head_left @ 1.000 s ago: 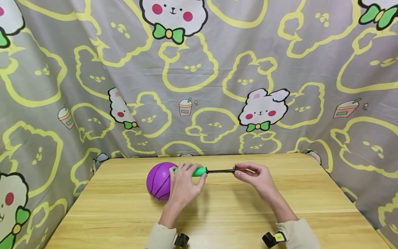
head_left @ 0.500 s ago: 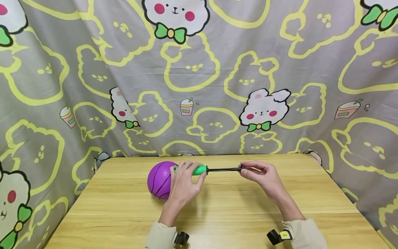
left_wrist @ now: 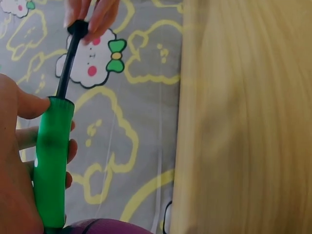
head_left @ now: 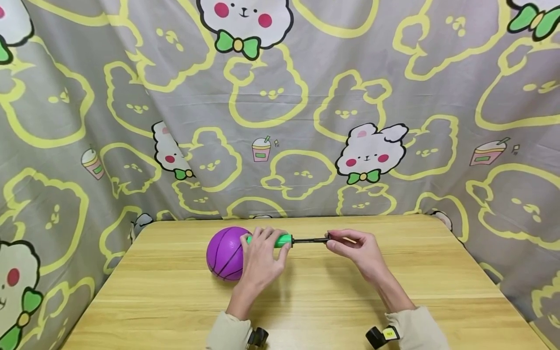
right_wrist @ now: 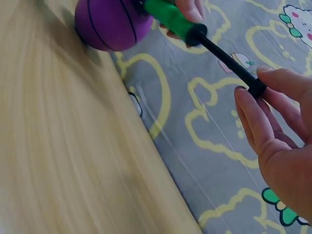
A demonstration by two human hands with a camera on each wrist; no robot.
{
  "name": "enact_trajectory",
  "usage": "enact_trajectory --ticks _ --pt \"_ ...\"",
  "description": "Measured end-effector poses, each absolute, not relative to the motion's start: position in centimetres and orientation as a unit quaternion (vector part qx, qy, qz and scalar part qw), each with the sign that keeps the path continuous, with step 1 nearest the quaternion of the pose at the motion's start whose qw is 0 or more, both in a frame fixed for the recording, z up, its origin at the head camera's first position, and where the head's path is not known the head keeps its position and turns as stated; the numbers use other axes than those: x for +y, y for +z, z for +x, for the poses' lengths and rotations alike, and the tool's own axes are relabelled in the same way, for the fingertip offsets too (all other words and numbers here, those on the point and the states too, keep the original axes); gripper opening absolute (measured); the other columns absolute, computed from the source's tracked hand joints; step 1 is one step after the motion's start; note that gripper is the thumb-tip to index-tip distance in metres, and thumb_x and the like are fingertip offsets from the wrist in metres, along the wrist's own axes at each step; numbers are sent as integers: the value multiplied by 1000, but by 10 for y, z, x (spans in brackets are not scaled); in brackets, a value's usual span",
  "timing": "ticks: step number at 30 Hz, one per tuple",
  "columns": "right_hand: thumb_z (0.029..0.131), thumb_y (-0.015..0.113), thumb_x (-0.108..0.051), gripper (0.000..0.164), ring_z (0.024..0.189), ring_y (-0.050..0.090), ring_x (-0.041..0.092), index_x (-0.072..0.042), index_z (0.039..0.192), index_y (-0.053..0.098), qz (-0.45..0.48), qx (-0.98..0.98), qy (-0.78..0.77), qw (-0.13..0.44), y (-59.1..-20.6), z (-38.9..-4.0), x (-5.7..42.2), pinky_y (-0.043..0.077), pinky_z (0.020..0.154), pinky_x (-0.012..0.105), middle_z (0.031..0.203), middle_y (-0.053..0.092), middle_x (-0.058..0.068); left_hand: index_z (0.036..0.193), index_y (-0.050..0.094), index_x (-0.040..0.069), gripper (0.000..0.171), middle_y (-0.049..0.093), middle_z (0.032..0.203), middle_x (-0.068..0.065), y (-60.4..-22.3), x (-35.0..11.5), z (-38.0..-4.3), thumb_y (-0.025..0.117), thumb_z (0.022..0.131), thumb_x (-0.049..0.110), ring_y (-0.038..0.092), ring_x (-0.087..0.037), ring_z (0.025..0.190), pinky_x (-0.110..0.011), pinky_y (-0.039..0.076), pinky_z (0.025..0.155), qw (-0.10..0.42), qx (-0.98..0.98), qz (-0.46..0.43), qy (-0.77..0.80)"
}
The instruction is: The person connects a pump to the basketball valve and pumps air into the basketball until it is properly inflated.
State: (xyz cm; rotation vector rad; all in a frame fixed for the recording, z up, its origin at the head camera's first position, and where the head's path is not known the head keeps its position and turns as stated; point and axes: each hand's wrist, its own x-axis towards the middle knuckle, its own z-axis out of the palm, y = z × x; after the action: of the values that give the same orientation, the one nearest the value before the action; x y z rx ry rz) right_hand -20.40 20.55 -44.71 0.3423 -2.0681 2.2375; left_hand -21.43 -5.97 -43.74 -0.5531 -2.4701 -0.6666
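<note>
My left hand (head_left: 262, 257) wraps its fingers round the green barrel of a hand pump (left_wrist: 52, 161), which lies level above the table. A black rod (right_wrist: 226, 57) sticks out of the barrel's right end. At the rod's tip, my right hand (head_left: 360, 250) pinches the small black end piece between thumb and fingers. A purple ball (head_left: 225, 253) with black basketball lines sits on the table at the pump's left end. Part of the ball is hidden behind my left hand, and in the head view so is the spot where pump and ball meet.
The wooden table (head_left: 306, 311) stretches under both hands. Behind it and along its sides hangs a grey curtain (head_left: 288, 112) with yellow outlines and white cartoon heads. A black wrist camera (head_left: 378, 336) is strapped at my right sleeve.
My right hand first drew the rod outward to the right, then came back left, so less rod shows now. The left hand, the barrel and the ball have stayed nearly in place.
</note>
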Motion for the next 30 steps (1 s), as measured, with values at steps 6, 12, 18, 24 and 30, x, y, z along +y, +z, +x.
enact_trajectory --ticks 6,12,18,24,30 --pt "85 79 2 39 106 72 19 16 119 66 106 -658 744 32 -451 -203 188 57 88 38 119 72 21 110 73 21 23 68 105 2 -440 -51 -210 66 95 37 53 -22 100 -56 32 90 258 -913 -210 -235" --pt "84 80 2 37 106 72 21 14 118 68 100 -654 749 31 -455 -200 173 57 87 38 120 69 25 112 73 21 24 67 105 3 -442 -42 -206 66 95 37 53 -21 99 -57 32 91 248 -914 -217 -238" --pt "85 81 0 36 107 72 22 11 117 69 97 -662 743 30 -454 -199 169 57 87 37 120 69 25 112 73 22 23 68 106 3 -442 -41 -205 66 94 36 55 -21 103 -59 33 94 243 -913 -219 -245" --pt "86 79 0 37 106 72 20 12 119 67 117 -676 727 29 -447 -201 182 57 88 37 120 69 23 112 72 23 25 68 108 3 -439 -47 -209 66 95 39 56 -21 105 -57 34 93 243 -912 -219 -249" --pt "87 78 0 37 107 72 18 12 120 66 124 -684 717 47 -443 -204 203 57 88 36 117 71 11 110 73 22 22 70 107 3 -437 -59 -214 69 94 38 56 -21 104 -57 33 93 258 -910 -204 -254"
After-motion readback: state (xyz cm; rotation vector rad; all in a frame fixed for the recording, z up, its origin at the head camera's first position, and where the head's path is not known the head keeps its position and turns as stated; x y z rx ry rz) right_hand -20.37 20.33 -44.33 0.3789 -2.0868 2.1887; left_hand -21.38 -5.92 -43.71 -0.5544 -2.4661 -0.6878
